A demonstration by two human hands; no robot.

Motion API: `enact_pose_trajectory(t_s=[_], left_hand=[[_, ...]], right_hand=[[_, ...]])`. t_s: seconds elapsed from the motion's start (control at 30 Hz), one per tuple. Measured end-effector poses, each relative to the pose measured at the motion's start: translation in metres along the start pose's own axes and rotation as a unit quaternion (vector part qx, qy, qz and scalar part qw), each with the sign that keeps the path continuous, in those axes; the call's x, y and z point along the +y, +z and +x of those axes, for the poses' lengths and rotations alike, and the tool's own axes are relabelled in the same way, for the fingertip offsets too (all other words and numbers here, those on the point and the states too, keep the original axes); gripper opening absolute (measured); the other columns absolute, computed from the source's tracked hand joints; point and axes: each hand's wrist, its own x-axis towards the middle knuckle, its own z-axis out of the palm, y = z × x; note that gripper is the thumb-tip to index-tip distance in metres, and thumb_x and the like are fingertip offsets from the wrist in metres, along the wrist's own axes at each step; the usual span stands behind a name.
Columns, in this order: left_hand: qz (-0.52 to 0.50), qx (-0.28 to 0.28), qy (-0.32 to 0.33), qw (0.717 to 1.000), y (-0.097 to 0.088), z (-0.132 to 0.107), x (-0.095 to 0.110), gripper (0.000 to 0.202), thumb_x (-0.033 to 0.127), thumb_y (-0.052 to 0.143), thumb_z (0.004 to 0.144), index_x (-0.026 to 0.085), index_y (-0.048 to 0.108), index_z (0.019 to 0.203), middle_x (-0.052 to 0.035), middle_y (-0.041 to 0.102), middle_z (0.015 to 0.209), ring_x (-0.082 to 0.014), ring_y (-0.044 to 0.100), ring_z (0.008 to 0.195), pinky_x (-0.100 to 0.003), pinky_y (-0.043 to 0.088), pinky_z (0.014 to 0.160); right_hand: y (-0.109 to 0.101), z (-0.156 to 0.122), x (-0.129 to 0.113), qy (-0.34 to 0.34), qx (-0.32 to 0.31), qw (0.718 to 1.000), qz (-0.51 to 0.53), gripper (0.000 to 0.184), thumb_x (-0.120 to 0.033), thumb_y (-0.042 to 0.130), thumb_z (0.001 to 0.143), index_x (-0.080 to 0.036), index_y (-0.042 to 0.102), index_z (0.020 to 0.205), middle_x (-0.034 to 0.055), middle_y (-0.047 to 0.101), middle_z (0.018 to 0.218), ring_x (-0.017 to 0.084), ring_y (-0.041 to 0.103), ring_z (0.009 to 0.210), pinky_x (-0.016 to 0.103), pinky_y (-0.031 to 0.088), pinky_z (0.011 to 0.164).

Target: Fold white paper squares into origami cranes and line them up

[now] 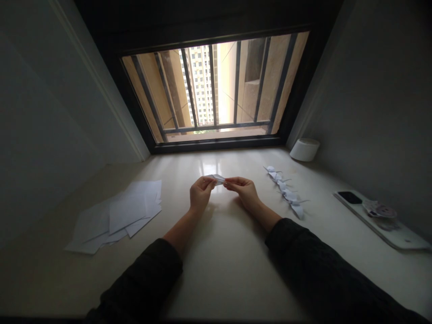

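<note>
A small piece of folded white paper (218,178) is held up between my two hands, above the pale sill in front of the window. My left hand (201,193) pinches its left side between thumb and fingers. On the other side, my right hand (245,191) grips the right end with its fingertips. The fingers cover part of the paper, so its full shape is hidden. To the right of my right hand, several folded paper cranes (283,191) stand in a slanting row.
Loose sheets of white paper (128,211) lie in an overlapping pile on the left. A white phone (388,225) with a round grip on its back rests at the right. A white cup-like object (304,150) stands in the back right corner, beside the dark window frame (216,145).
</note>
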Motion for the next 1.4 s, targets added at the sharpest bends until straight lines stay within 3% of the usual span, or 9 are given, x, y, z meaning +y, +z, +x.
enact_pose_trajectory(t_s=[0.2,0.33,0.63,0.87,1.03,1.13,1.27,1.4], left_hand=[[-0.012,-0.005,-0.003,1.000,0.001,-0.001,0.004,0.021,0.033,0.072,0.068,0.016,0.062,0.075,-0.0054,0.070,0.079,-0.0164,0.065,0.074,-0.031,0.052,0.070],[-0.009,-0.002,-0.006,1.000,0.002,-0.001,0.005,0.022,0.034,0.072,0.067,0.016,0.062,0.074,-0.0040,0.069,0.075,-0.0157,0.065,0.071,-0.031,0.052,0.069],[0.009,0.010,-0.015,1.000,-0.002,0.001,-0.002,0.021,0.034,0.075,0.065,0.016,0.068,0.074,-0.0038,0.069,0.072,-0.0145,0.062,0.066,-0.028,0.049,0.062],[-0.019,-0.001,-0.044,0.999,0.001,0.001,0.001,0.028,0.037,0.075,0.063,0.014,0.068,0.078,-0.0066,0.071,0.078,-0.0160,0.064,0.070,-0.030,0.050,0.068],[-0.026,0.003,-0.036,0.999,0.002,0.000,0.003,0.031,0.035,0.076,0.063,0.017,0.056,0.076,-0.0023,0.069,0.068,-0.0146,0.064,0.064,-0.026,0.048,0.062],[-0.033,0.005,-0.029,0.999,0.002,-0.001,0.003,0.037,0.036,0.076,0.063,0.019,0.045,0.074,0.0017,0.066,0.061,-0.0138,0.063,0.060,-0.024,0.046,0.059],[-0.045,-0.003,-0.024,0.999,0.004,-0.002,0.001,0.045,0.036,0.075,0.065,0.022,0.036,0.081,0.0033,0.066,0.062,-0.0132,0.064,0.060,-0.023,0.047,0.060],[-0.050,-0.008,-0.030,0.998,0.007,-0.004,0.002,0.049,0.036,0.075,0.065,0.023,0.032,0.086,0.0038,0.066,0.062,-0.0126,0.063,0.059,-0.023,0.047,0.061]], right_hand=[[0.002,-0.002,-0.003,-0.002,0.004,1.000,0.004,0.038,-0.040,0.083,0.048,-0.018,0.071,0.077,0.0058,0.072,0.070,0.019,0.067,0.066,0.035,0.054,0.071],[0.002,-0.003,-0.005,-0.002,0.009,1.000,0.000,0.047,-0.043,0.084,0.047,-0.020,0.061,0.081,0.0046,0.071,0.068,0.020,0.068,0.065,0.034,0.054,0.068],[-0.001,0.000,-0.002,-0.015,0.008,1.000,-0.002,0.046,-0.045,0.084,0.047,-0.020,0.055,0.072,0.0029,0.069,0.063,0.021,0.068,0.066,0.033,0.053,0.067],[0.001,0.000,-0.003,-0.021,0.025,0.999,0.009,0.049,-0.046,0.083,0.045,-0.021,0.047,0.067,0.0029,0.069,0.067,0.020,0.067,0.064,0.034,0.053,0.066],[0.002,0.000,-0.003,-0.015,0.019,0.999,0.024,0.045,-0.042,0.084,0.046,-0.020,0.050,0.067,0.0003,0.067,0.065,0.017,0.064,0.062,0.031,0.051,0.065],[0.003,-0.001,-0.003,-0.021,-0.001,1.000,0.019,0.042,-0.040,0.083,0.050,-0.020,0.056,0.076,-0.0007,0.066,0.068,0.015,0.063,0.065,0.030,0.049,0.069],[0.007,-0.004,-0.002,-0.023,-0.039,0.999,0.004,0.048,-0.037,0.081,0.053,-0.021,0.057,0.091,0.0001,0.068,0.076,0.016,0.064,0.073,0.030,0.049,0.072],[0.009,-0.005,0.000,-0.019,-0.038,0.999,0.023,0.044,-0.032,0.081,0.053,-0.020,0.058,0.088,-0.0017,0.066,0.070,0.015,0.063,0.068,0.029,0.048,0.069]])
